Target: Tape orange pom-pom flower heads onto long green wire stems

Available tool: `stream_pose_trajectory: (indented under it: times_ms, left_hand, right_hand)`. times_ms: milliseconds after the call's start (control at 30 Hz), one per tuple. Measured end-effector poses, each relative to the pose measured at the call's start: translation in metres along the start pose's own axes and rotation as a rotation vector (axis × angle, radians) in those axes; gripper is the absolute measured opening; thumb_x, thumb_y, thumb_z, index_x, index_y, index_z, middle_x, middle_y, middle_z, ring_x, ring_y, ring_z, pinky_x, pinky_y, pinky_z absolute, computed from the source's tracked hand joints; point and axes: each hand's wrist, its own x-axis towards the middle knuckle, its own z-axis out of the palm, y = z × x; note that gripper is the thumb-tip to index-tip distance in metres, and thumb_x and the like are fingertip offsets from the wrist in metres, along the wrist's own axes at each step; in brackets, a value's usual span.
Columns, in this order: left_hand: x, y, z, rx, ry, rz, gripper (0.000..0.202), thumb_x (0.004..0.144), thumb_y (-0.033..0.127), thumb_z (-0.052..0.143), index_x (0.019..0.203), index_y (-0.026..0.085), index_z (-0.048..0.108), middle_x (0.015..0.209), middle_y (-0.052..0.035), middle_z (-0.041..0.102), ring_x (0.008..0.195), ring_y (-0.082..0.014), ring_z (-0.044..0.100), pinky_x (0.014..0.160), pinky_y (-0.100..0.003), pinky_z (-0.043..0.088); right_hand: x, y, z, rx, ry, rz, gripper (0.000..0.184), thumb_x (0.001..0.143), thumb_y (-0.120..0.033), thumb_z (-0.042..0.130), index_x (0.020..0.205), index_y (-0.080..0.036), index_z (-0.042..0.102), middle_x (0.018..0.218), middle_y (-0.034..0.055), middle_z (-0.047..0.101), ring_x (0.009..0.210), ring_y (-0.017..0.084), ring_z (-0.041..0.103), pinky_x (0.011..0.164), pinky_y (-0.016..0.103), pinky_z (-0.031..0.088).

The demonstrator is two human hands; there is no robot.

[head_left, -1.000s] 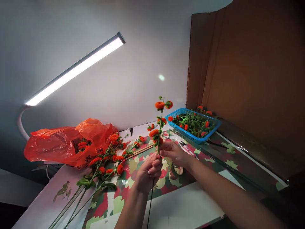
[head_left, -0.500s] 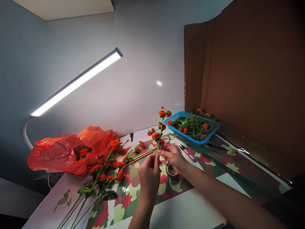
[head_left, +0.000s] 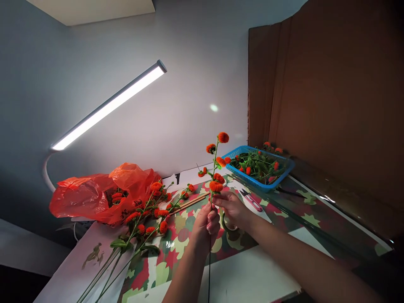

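An upright stem of orange fuzzy flowers (head_left: 216, 186) with small green parts stands in front of me, above the table. My left hand (head_left: 206, 221) is closed round its lower stem, and a thin dark stem end runs down below the fist. Just above, my right hand (head_left: 232, 207) pinches the same stem under the lowest bloom, thumb and fingers together. Behind the right wrist lies a roll of dark green tape (head_left: 227, 223), partly covered. Pink-handled thread snips (head_left: 251, 200) rest to the right of that hand.
A blue plastic basket (head_left: 268, 186) of green stems and orange blooms stands at the back right. To the left lie finished-looking flower stems (head_left: 147, 229) and a red plastic bag (head_left: 78, 195). Thin wooden sticks (head_left: 192, 202) lie mid-table. A lamp (head_left: 110, 107) shines above; cardboard (head_left: 315, 92) stands at right.
The flower stem has turned, so its blooms face differently, and sits slightly higher. My left hand has gone from a fingertip pinch to a fist round the stem. The view has shifted slightly.
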Motion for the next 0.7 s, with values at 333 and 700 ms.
stream_pose_trajectory:
  times_ms: [333, 700]
  left_hand:
    - [-0.012, 0.004, 0.007, 0.872, 0.366, 0.696, 0.041, 0.071, 0.034, 0.066, 0.109, 0.02, 0.057, 0.104, -0.0085, 0.062, 0.082, -0.0177, 0.062, 0.066, -0.029, 0.053]
    - [0.019, 0.04, 0.013, 0.798, 0.256, 0.615, 0.022, 0.071, 0.032, 0.064, 0.085, 0.015, 0.065, 0.078, -0.0044, 0.066, 0.069, -0.0149, 0.062, 0.061, -0.026, 0.052]
  right_hand:
    - [0.002, -0.015, 0.003, -0.161, 0.108, -0.037, 0.027, 0.052, -0.037, 0.077, 0.06, -0.015, 0.064, 0.062, -0.0002, 0.06, 0.066, 0.013, 0.053, 0.07, 0.029, 0.041]
    - [0.0, -0.022, 0.001, -0.27, -0.003, -0.023, 0.03, 0.058, -0.042, 0.072, 0.065, -0.014, 0.066, 0.065, 0.0011, 0.061, 0.069, 0.014, 0.053, 0.073, 0.03, 0.04]
